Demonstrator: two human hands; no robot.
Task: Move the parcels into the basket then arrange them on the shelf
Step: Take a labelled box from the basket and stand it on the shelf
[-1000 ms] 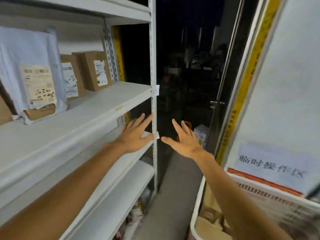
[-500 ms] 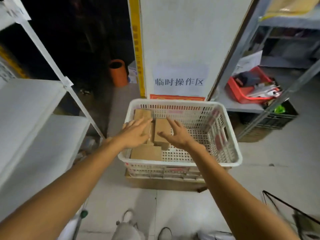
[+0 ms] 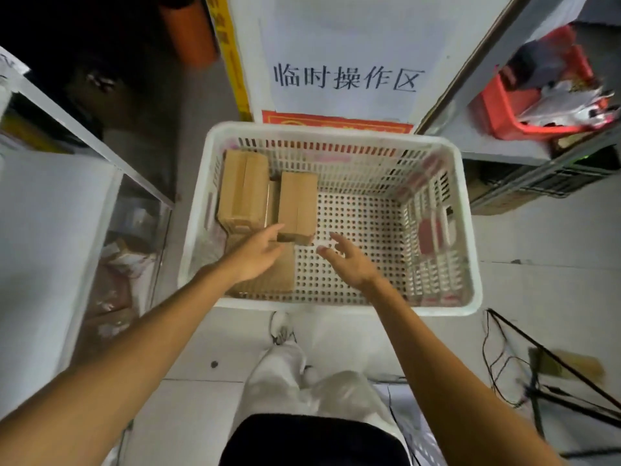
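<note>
**Head view.** I see the white basket (image 3: 336, 131) larger and from more steeply above than half a second earlier, and the wearer's legs (image 3: 302, 375) now show on its near side. In that earlier frame both hands lay over the boxes. The right hand (image 3: 349, 264) is now clear of them, above the basket's bare perforated base, with fingers spread and loosely bent, holding nothing. The left hand (image 3: 255, 257) reaches over the basket's near-left part with fingers straight and gripping nothing. Its fingertips meet the near end of the smaller box (image 3: 297, 205), but I cannot confirm contact.

Three cardboard parcels lie in the basket's left half:
- The larger box (image 3: 243, 191) is against the left wall.
- The smaller box is just right of it.
- A flat parcel (image 3: 280, 277) lies partly under the left hand, by the near rim.

Pale tiled floor (image 3: 537, 247) surrounds the basket. Other items around it:
- **Left:** a white shelf (image 3: 43, 230).
- **Behind:** a white panel with a printed sign (image 3: 346, 77).
- **Far right:** a red tray (image 3: 524, 112) on a low rack.
- **Near right:** black cables (image 3: 497, 364).
</note>
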